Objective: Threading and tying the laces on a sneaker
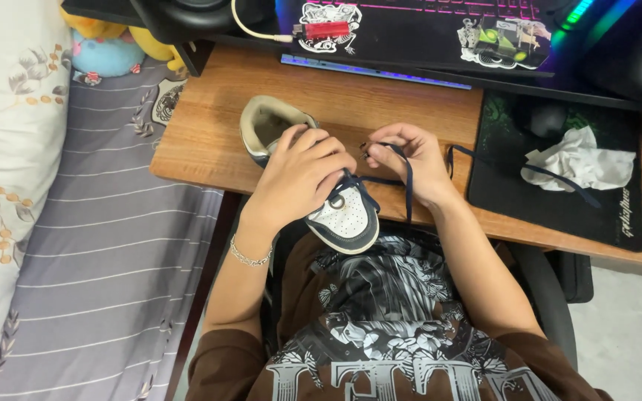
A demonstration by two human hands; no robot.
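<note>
A white and navy sneaker [347, 219] with a beige collar lies at the front edge of the wooden desk [209, 134], its toe hanging toward my lap. My left hand [302, 174] grips the shoe across its middle. My right hand [410, 160] pinches the tip of a dark blue shoelace [409, 194] just right of the shoe. The lace loops down from the eyelets and trails right across the mouse pad. A silver bracelet sits on my left wrist.
A black mouse pad [611, 215] on the right carries a crumpled white tissue [581, 160] and a dark mouse [544, 119]. A backlit keyboard [425, 26] sits at the back. A bed with a striped grey sheet [105, 260] and pillow lies left.
</note>
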